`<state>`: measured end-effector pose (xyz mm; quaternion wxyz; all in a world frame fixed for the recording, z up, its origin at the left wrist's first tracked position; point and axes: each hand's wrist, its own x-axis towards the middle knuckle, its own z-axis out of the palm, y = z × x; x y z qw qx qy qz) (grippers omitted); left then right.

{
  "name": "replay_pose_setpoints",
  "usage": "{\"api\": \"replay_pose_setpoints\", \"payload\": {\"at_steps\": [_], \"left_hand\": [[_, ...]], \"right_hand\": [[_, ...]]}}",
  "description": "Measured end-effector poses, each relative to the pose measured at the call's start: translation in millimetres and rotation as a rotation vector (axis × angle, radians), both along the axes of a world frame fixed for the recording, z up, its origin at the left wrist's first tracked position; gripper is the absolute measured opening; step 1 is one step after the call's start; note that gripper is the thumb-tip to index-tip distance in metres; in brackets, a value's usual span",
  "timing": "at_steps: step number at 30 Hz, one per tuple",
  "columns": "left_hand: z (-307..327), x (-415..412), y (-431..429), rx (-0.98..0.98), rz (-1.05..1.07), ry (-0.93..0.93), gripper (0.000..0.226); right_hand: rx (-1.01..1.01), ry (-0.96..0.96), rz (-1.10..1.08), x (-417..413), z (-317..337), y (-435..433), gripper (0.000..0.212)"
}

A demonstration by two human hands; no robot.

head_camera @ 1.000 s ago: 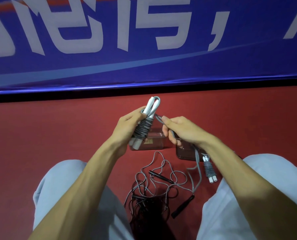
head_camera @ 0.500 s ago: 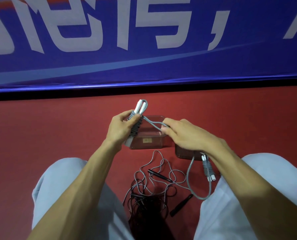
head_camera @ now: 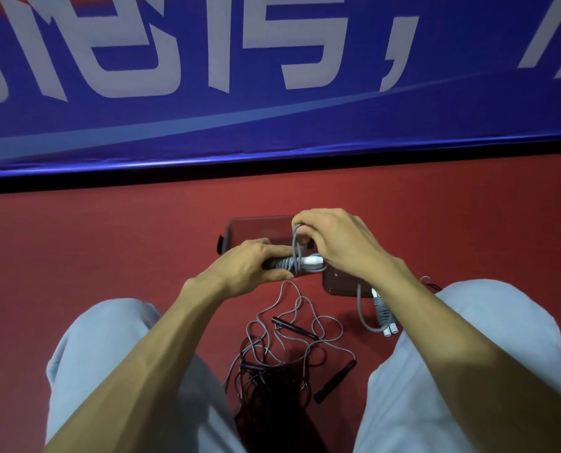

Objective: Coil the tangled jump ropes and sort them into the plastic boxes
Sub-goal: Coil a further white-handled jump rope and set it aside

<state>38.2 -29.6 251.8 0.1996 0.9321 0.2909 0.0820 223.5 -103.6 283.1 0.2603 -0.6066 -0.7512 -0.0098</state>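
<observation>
The left hand (head_camera: 249, 268) is gripping the grey jump rope bundle (head_camera: 297, 263) sideways above the plastic boxes (head_camera: 249, 228), while the right hand (head_camera: 341, 246) is pinching a cord loop over it. More tangled ropes (head_camera: 282, 351) are lying on the red floor (head_camera: 109, 250) between the knees, with a coiled grey rope (head_camera: 382, 313) beside the right thigh.

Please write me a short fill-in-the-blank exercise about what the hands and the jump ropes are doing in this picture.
1. The left hand grips a bundle of ____ rope wound around its handles.
2. The right hand pulls a loop of that rope ____ the bundle.
3. The tangled ropes lie on the red floor between the person's ____.
4. A second coiled grey rope lies beside the right ____.

Missing words: grey; above; legs; leg
</observation>
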Motion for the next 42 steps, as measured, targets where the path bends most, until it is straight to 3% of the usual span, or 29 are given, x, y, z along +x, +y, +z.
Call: {"api": "replay_pose_setpoints", "payload": {"at_steps": [4, 8, 15, 19, 21, 24, 26, 29, 33, 38, 42], "left_hand": [[1.3, -1.9, -1.2, -0.006, -0.030, -0.066, 0.048], [9.5, -3.0, -9.2, -0.132, 0.113, -0.162, 0.063], [13.8, 6.2, -19.1, -0.234, 0.256, -0.215, 0.033], [17.9, 5.6, -20.8, -0.466, 0.305, -0.447, 0.026], [25.9, 6.8, -27.3, -0.559, 0.340, -0.611, 0.008], [33.0, 6.9, -27.5, -0.645, 0.478, -0.826, 0.024], [33.3, 5.3, -23.2, -0.724, 0.524, -0.897, 0.022], [31.9, 2.3, -17.3, -0.840, 0.476, -0.908, 0.037], [31.2, 4.1, -18.8, -0.881, 0.443, -0.873, 0.036], [27.3, 9.2, -19.7, -0.866, 0.546, -0.928, 0.023], [16.8, 3.5, -7.2, -0.727, 0.598, -1.002, 0.028]], "right_hand": [[-0.047, 0.201, -0.104, 3.2, -9.8, 11.6, 0.014], [-0.054, 0.382, -0.133, 2.8, -11.6, 17.4, 0.016], [-0.146, 0.393, -0.218, 10.1, -14.5, 18.3, 0.014], [-0.158, 0.396, -0.191, 9.1, -14.3, 16.0, 0.019], [-0.200, 0.372, -0.179, 7.2, -13.2, 15.4, 0.024], [-0.298, 0.408, -0.160, -0.1, -8.1, 13.1, 0.053], [-0.334, 0.432, -0.125, -4.6, -5.6, 12.3, 0.058], [-0.358, 0.335, -0.034, -8.2, -3.2, 9.5, 0.049], [-0.404, 0.214, 0.035, -7.6, 0.0, 4.4, 0.043], [-0.408, 0.145, 0.013, -6.5, 2.4, 3.2, 0.044], [-0.497, 0.067, 0.007, -4.9, 1.2, 0.3, 0.028]]}}
